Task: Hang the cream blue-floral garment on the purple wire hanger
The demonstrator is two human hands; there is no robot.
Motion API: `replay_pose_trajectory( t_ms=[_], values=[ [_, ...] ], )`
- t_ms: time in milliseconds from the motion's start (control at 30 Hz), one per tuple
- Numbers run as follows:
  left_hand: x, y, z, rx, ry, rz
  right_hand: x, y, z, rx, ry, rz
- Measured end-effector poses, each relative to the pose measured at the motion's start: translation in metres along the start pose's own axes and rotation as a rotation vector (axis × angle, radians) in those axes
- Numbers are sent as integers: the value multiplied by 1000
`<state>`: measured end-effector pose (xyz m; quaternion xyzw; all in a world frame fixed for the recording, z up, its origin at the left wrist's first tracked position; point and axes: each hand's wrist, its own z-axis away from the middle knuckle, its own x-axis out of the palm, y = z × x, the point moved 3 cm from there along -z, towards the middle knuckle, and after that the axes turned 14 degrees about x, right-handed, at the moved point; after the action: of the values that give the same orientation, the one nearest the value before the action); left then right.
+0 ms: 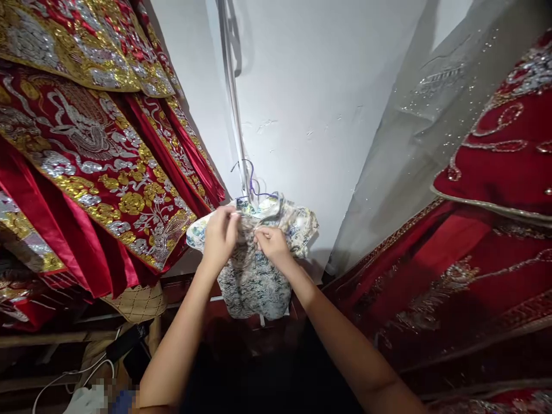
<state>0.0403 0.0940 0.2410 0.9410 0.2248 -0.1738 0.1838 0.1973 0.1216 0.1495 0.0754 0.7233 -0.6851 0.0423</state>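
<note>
Both hands, left hand (219,234) and right hand (271,244), pinch our small patterned dress (252,276) near its collar on the hanger (250,184); fastening seems underway; next needs a steady grip.

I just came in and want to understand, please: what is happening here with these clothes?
A person is handling a small patterned garment that hangs on a blue hanger from a metal rail. The left hand and right hand both grip the fabric near its collar, close together. Red robes with gold embroidery hang on the left, and red beaded dresses on the right.
</note>
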Motion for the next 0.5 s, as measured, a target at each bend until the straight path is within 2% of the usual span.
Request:
replay_pose_trajectory(
  t_ms=[67,133,200,233,300,333,400,500],
  values=[
    [-17,-19,5,-86,214,-10,2,24,2,47,-21,26],
    [-39,-51,17,-223,455,29,2,38,10,62,-39,21],
    [-55,-90,38,-449,657,155,3,41,22,54,-89,6],
    [-57,-108,51,-588,682,267,4,40,29,42,-126,-7],
    [-51,-130,80,-738,618,372,9,36,42,22,-194,-49],
    [-43,-134,96,-778,566,400,11,35,47,22,-214,-78],
    [-18,-128,129,-821,455,443,15,39,56,54,-210,-169],
    [24,-101,172,-856,301,496,13,60,66,160,-108,-341]
  ],
)
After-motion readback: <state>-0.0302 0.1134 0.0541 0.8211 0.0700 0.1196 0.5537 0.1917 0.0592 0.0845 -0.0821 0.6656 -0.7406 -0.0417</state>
